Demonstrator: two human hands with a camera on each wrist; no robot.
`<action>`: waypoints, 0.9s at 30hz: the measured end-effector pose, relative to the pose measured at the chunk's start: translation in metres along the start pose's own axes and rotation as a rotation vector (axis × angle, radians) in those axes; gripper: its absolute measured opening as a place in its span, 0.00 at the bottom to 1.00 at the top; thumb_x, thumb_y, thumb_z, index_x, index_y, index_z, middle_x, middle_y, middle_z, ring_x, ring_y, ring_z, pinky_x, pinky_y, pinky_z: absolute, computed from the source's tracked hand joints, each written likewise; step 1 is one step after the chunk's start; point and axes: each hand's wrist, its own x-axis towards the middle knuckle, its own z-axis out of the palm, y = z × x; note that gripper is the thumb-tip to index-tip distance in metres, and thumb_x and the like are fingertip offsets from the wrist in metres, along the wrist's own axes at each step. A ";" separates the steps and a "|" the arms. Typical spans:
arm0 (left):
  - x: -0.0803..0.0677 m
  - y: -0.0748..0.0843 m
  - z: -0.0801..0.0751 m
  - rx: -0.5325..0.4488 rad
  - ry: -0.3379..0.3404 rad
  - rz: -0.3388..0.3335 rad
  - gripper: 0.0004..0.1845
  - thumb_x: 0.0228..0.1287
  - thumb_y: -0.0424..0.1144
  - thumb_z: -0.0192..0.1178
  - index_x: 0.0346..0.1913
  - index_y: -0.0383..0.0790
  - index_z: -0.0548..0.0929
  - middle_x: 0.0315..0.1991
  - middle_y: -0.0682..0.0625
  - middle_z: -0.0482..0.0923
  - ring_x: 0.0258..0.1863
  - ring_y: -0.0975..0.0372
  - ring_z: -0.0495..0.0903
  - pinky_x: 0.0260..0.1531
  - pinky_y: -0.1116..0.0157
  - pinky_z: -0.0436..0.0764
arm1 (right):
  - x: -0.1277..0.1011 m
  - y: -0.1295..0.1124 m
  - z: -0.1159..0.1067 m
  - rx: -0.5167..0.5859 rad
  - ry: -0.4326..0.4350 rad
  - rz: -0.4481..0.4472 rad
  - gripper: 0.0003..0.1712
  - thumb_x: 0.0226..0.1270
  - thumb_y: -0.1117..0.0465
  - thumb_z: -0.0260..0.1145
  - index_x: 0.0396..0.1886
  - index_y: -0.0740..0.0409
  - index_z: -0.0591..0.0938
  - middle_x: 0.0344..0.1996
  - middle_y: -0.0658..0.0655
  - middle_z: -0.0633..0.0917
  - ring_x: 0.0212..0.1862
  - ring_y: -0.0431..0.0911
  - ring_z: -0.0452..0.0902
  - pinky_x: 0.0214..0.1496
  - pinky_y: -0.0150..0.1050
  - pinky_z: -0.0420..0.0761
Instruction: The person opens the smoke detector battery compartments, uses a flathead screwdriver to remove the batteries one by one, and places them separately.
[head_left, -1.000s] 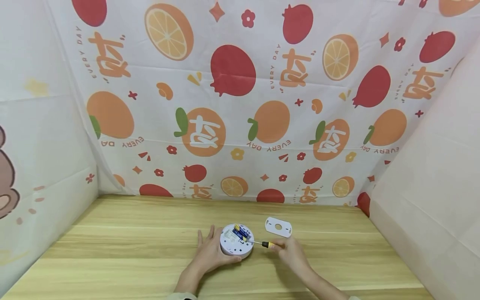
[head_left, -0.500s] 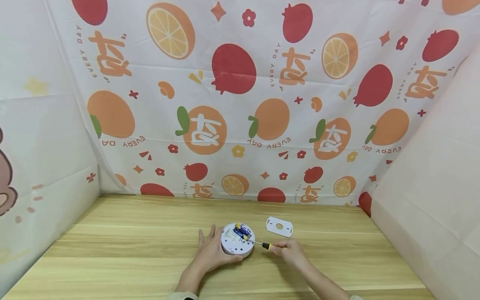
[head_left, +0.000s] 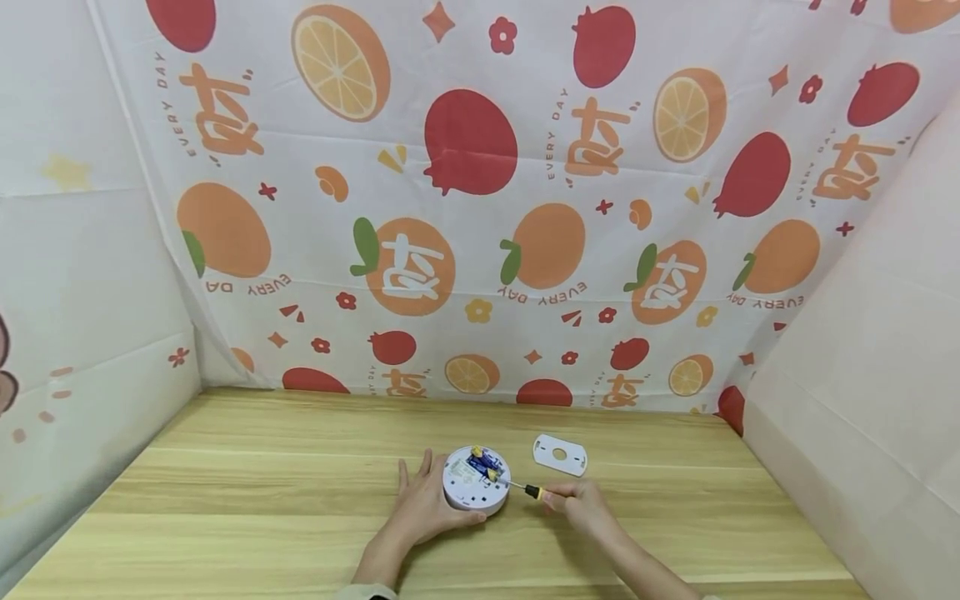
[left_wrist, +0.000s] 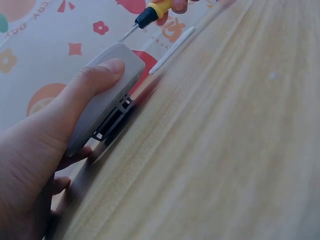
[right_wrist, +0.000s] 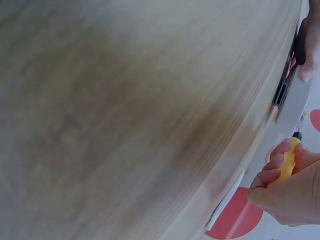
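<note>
Two bare hands are counted — a left hand (head_left: 422,506) and a right hand (head_left: 585,504). One round white plastic device (head_left: 475,481) is seen on the light wooden surface (head_left: 247,492), and two blue-and-yellow batteries (head_left: 483,458) can be made out in its open top, though they are small in view. One yellow-and-black-handled screwdriver (head_left: 525,488) is counted, and one flat white plastic plate with a round centre hole (head_left: 559,454). Behind — one fruit-printed cloth backdrop (head_left: 480,192) is hung.
</note>
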 end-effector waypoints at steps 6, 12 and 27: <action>-0.002 0.001 -0.002 -0.028 0.024 0.011 0.54 0.27 0.65 0.72 0.56 0.30 0.68 0.55 0.27 0.67 0.61 0.34 0.56 0.58 0.36 0.35 | 0.000 -0.003 -0.001 0.034 -0.008 -0.004 0.13 0.59 0.70 0.61 0.39 0.79 0.79 0.29 0.68 0.83 0.33 0.53 0.80 0.39 0.46 0.80; -0.001 0.000 -0.001 -0.018 -0.022 -0.015 0.55 0.28 0.67 0.70 0.58 0.32 0.67 0.57 0.30 0.67 0.63 0.37 0.54 0.59 0.38 0.34 | -0.001 -0.001 -0.003 -0.006 -0.010 -0.029 0.13 0.59 0.70 0.61 0.39 0.79 0.79 0.29 0.68 0.83 0.34 0.55 0.80 0.40 0.47 0.80; -0.003 -0.001 -0.009 -0.133 -0.069 -0.016 0.57 0.33 0.62 0.72 0.63 0.29 0.61 0.61 0.30 0.61 0.64 0.38 0.50 0.60 0.41 0.31 | -0.001 0.000 -0.015 -0.064 0.063 -0.017 0.12 0.59 0.67 0.62 0.36 0.74 0.82 0.23 0.61 0.83 0.27 0.44 0.73 0.29 0.33 0.72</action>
